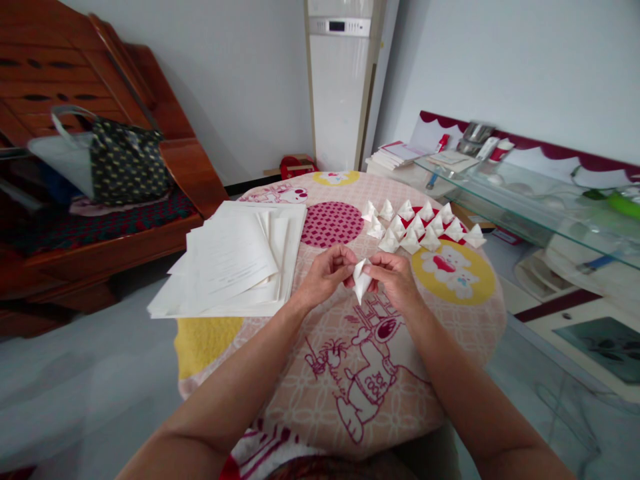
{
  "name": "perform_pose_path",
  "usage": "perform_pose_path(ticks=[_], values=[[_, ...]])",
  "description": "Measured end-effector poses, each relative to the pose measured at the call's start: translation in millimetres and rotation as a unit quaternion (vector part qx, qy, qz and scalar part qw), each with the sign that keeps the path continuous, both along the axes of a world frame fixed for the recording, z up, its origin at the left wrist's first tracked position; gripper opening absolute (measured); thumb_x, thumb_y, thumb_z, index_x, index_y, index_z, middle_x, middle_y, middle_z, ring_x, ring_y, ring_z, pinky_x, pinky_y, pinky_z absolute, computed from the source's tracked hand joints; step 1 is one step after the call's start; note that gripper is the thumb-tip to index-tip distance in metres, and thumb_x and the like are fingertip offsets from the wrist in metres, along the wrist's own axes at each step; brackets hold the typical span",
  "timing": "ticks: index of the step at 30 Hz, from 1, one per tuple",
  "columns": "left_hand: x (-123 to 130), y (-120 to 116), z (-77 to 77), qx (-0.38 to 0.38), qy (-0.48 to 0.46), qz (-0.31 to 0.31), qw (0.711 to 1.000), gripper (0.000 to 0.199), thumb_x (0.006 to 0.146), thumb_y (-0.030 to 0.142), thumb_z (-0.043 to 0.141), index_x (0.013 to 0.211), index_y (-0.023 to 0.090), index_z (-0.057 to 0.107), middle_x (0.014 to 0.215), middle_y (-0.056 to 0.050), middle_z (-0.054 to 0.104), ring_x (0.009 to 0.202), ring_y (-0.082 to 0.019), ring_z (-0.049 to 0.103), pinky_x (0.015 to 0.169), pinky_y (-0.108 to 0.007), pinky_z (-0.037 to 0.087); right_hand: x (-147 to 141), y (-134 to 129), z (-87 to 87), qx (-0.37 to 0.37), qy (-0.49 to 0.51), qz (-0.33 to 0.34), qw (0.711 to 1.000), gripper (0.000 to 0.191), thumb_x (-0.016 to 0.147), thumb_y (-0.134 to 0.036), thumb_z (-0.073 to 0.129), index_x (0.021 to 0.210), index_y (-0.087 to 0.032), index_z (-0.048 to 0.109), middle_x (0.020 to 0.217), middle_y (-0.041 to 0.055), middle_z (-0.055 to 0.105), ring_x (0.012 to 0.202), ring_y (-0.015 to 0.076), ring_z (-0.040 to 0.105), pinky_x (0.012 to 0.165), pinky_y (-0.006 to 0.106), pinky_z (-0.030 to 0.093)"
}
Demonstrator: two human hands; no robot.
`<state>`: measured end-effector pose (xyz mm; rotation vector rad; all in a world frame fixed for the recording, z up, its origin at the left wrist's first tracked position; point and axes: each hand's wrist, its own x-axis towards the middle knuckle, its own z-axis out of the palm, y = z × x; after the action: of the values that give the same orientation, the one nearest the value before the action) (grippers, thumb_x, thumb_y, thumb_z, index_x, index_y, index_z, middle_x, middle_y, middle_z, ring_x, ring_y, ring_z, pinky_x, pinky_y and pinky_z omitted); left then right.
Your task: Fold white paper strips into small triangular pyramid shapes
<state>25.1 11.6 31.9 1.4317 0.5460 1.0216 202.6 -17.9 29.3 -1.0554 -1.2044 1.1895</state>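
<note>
A: Left side first?
B: Loose stack of white sheets, on the worktop, overhanging its left edge.
A: Then?
B: Left hand: fingers curled, narrow pinch on the left flank of a folded paper.
A: That paper, relative to the hands?
B: Squarely between them, above the near-middle of the worktop. Both touch it; neither nearer.
A: Long axis?
B: Near upright in view, upper end leaning slightly right. Sharp tip points down, back toward the wearer.
A: Right hand?
B: Matching narrow pinch, right flank, thumb on the near face. Fingertips behind the paper partly hidden.
A: Farther right?
B: Small folded pieces in rough rows, peaks mostly up. Ahead and to the right of the held one, apart from both hands.
</note>
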Motion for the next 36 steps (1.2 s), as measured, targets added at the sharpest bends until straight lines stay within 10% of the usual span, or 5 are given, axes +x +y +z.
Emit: perform_pose_path(ticks=[8, 24, 36], values=[[2.3, -11.8, 10.0, 0.127, 0.186, 0.112, 0.968, 0.020, 0.085, 0.031, 0.070, 0.078, 0.016, 0.060, 0.062, 0.003, 0.054, 0.054, -0.008, 0.045, 0.051, -0.021, 0.034, -3.6, 2.1, 0.5, -0.014, -0.016, -0.028, 0.999, 0.020, 0.068, -0.036, 0.074, 0.061, -0.021, 0.062, 0.048, -0.0033, 0.061, 0.038, 0.0104, 0.051, 0.037, 0.021, 0.037], [1.5, -13.9, 10.1, 0.209, 0.213, 0.125, 0.946, 0.013, 0.086, 0.023, 0.063, 0.075, 0.017, 0.060, 0.067, 0.001, 0.060, 0.060, -0.010, 0.052, 0.058, -0.023, 0.040, -6.7, 1.2, -3.0, 0.013, -0.073, -0.059, 0.995, 0.015, 0.069, -0.031, 0.070, 0.061, -0.020, 0.062, 0.051, -0.0053, 0.052, 0.043, 0.0085, 0.043, 0.039, 0.021, 0.032], [1.4, -0.3, -4.7, 0.056, 0.056, 0.043, 0.996, 0.039, 0.093, 0.053, 0.064, 0.093, 0.014, 0.061, 0.062, 0.001, 0.061, 0.051, -0.010, 0.057, 0.050, -0.020, 0.046, -3.6, 0.9, -1.6, 0.044, -0.037, -0.022, 0.998, 0.029, 0.082, -0.042, 0.069, 0.066, -0.018, 0.064, 0.054, -0.0032, 0.058, 0.045, 0.0093, 0.049, 0.043, 0.021, 0.036]])
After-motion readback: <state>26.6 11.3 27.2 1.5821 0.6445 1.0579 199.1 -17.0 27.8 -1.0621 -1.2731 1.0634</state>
